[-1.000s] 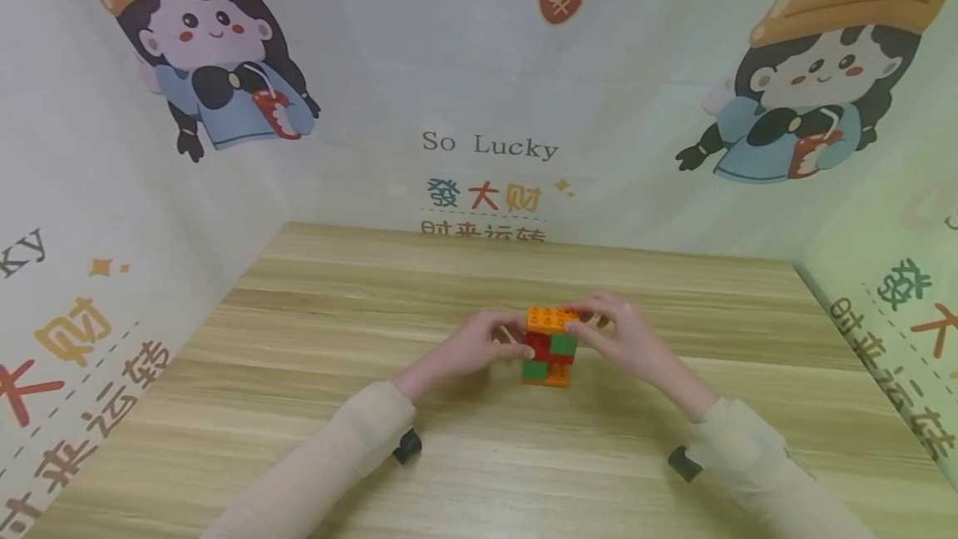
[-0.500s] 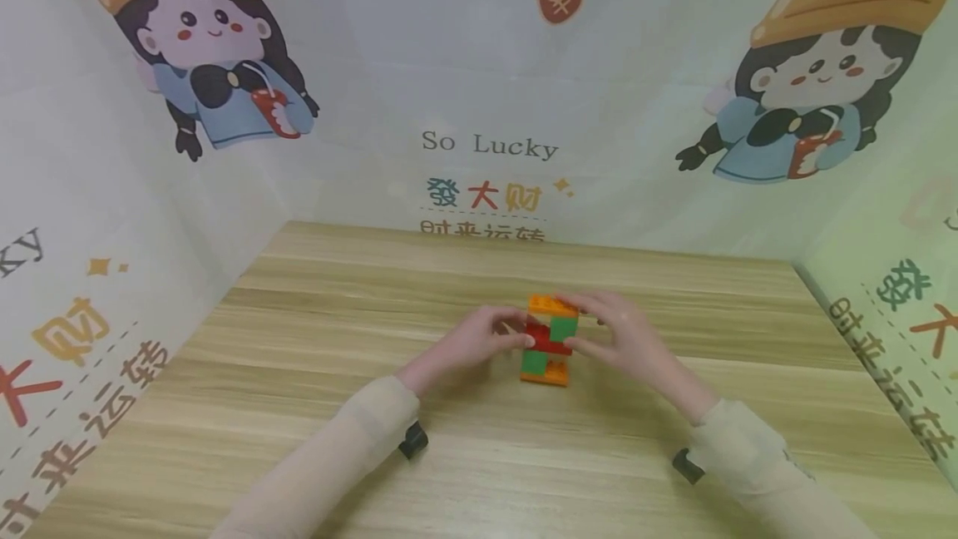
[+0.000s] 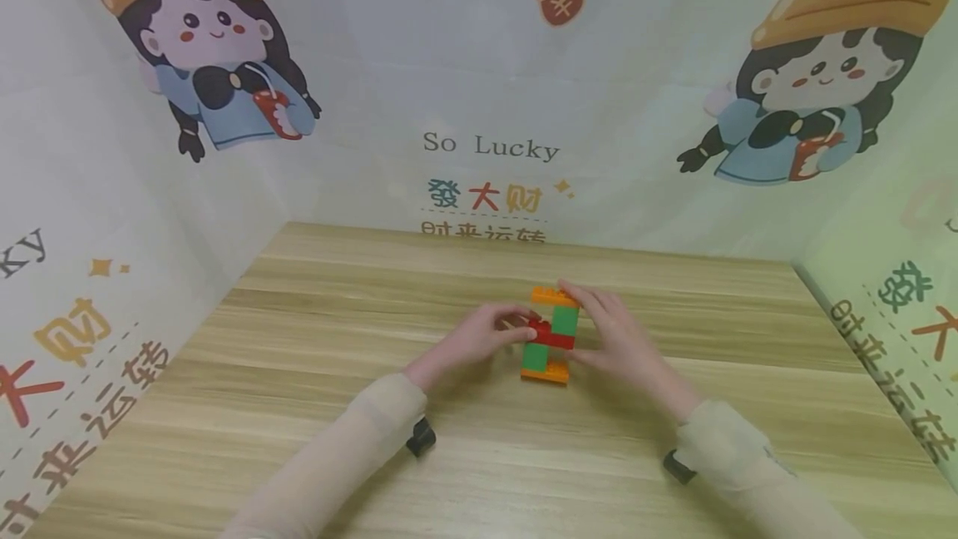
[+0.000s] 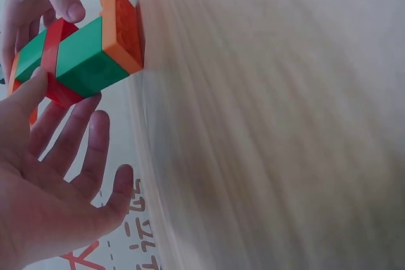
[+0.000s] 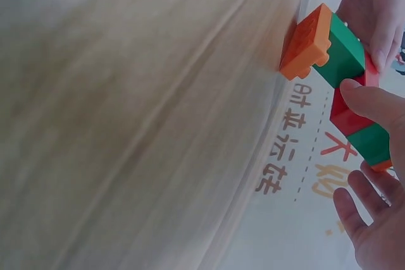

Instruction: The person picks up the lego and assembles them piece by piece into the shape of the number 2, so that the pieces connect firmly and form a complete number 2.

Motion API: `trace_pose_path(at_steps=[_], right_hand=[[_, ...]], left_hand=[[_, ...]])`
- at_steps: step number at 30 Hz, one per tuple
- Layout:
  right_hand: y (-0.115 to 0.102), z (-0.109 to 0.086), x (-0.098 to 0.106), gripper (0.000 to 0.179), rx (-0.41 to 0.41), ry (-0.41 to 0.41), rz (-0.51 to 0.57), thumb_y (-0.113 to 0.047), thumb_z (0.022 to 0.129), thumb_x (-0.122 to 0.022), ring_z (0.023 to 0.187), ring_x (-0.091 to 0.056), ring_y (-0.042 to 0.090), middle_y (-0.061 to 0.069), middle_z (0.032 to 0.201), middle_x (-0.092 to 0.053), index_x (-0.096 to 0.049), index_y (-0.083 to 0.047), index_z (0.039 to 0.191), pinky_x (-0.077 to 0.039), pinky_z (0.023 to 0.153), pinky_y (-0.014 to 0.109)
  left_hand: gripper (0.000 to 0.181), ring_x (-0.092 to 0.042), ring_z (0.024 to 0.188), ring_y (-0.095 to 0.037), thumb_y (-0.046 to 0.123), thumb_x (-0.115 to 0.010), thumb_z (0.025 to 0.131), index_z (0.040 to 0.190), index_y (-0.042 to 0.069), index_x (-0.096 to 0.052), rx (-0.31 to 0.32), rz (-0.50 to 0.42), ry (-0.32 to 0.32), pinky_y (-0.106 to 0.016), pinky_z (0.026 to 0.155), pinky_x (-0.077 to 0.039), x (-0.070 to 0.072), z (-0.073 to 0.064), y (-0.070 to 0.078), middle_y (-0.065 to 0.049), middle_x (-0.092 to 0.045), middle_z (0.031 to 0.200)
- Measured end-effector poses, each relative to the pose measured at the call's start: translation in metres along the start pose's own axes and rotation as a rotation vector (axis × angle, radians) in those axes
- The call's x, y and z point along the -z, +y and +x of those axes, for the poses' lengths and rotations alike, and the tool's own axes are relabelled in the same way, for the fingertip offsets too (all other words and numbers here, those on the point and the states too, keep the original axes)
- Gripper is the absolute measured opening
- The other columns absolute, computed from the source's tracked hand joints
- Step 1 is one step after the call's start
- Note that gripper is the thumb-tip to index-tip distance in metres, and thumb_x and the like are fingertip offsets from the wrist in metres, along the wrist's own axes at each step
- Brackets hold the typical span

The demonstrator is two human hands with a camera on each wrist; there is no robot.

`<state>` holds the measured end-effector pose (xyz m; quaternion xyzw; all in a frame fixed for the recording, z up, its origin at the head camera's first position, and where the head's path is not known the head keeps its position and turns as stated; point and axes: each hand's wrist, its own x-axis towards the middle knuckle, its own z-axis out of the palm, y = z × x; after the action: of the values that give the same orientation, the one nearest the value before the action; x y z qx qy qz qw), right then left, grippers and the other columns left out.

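Note:
A small stack of toy building bricks stands between my hands. From the bottom it has an orange brick point(image 3: 554, 373), a green brick point(image 3: 535, 358) on the left, a red brick point(image 3: 555, 339), another green brick point(image 3: 565, 321) on the right and an orange brick point(image 3: 548, 296) on top. My left hand point(image 3: 475, 339) pinches the red brick at its left end, its other fingers spread loosely in the left wrist view. My right hand point(image 3: 627, 348) holds the right side, thumb on the red brick and a finger at the top orange brick's corner. Some right fingertips are hidden behind the stack.
The wood-grain table point(image 3: 337, 289) extends around the stack. A pale printed cloth point(image 3: 479, 65) with cartoon figures and lettering encloses its back and sides. Black wrist-worn pieces point(image 3: 421, 437) hang below both cuffs.
The stack's upper part has tipped back, so the top brick's studs show less. My right thumb has slid from the top orange brick down to the red brick. My left hand stays at the red brick.

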<state>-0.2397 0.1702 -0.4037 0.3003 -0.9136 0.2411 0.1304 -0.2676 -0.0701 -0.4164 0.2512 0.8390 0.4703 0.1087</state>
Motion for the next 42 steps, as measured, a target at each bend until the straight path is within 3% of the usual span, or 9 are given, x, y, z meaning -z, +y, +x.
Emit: trace_pose_path(at_steps=[8, 14, 23, 33, 42], right_hand=[[0.006, 0.004, -0.003, 0.091, -0.046, -0.009, 0.022, -0.014, 0.073, -0.087, 0.130, -0.049, 0.034, 0.012, 0.146, -0.050, -0.038, -0.016, 0.150, -0.043, 0.107, 0.057], [0.010, 0.011, 0.000, 0.089, -0.076, -0.045, 0.053, -0.015, 0.073, -0.087, 0.122, -0.055, 0.033, 0.012, 0.144, -0.052, -0.041, -0.014, 0.149, -0.047, 0.103, 0.054], [0.022, 0.019, -0.002, 0.087, -0.081, -0.079, 0.102, -0.018, 0.073, -0.087, 0.113, -0.059, 0.033, 0.015, 0.140, -0.056, -0.043, -0.010, 0.148, -0.052, 0.094, 0.051], [0.029, 0.021, -0.001, 0.084, -0.114, -0.116, 0.171, -0.019, 0.073, -0.087, 0.111, -0.059, 0.035, 0.016, 0.135, -0.060, -0.046, -0.008, 0.145, -0.051, 0.093, 0.052], [0.033, 0.022, -0.005, 0.087, -0.128, -0.175, 0.248, -0.023, 0.074, -0.087, 0.116, -0.059, 0.032, 0.015, 0.135, -0.060, -0.044, -0.009, 0.147, -0.050, 0.098, 0.053]], left_hand=[[0.049, -0.064, 0.113, -0.026, 0.018, -0.070, 0.091, 0.136, 0.007, -0.056, -0.046, 0.017, -0.057, -0.034, 0.093, -0.055, 0.004, -0.001, -0.008, -0.012, -0.064, 0.131], [0.072, -0.063, 0.107, -0.026, 0.019, -0.079, 0.082, 0.145, 0.010, -0.046, -0.035, 0.097, -0.052, -0.039, 0.097, -0.052, 0.005, -0.009, -0.007, -0.011, -0.060, 0.136], [0.085, -0.059, 0.113, -0.024, 0.020, -0.085, 0.076, 0.148, 0.011, -0.040, -0.019, 0.217, -0.055, -0.038, 0.099, -0.050, -0.001, -0.014, -0.002, -0.009, -0.058, 0.137], [0.090, -0.060, 0.116, -0.029, 0.013, -0.085, 0.074, 0.150, 0.015, -0.038, -0.012, 0.234, -0.047, -0.040, 0.101, -0.050, -0.005, -0.013, 0.003, -0.011, -0.058, 0.135], [0.083, -0.060, 0.118, -0.025, 0.015, -0.087, 0.073, 0.144, 0.010, -0.044, -0.016, 0.253, -0.037, -0.039, 0.100, -0.050, -0.006, -0.013, 0.003, -0.010, -0.062, 0.130]])
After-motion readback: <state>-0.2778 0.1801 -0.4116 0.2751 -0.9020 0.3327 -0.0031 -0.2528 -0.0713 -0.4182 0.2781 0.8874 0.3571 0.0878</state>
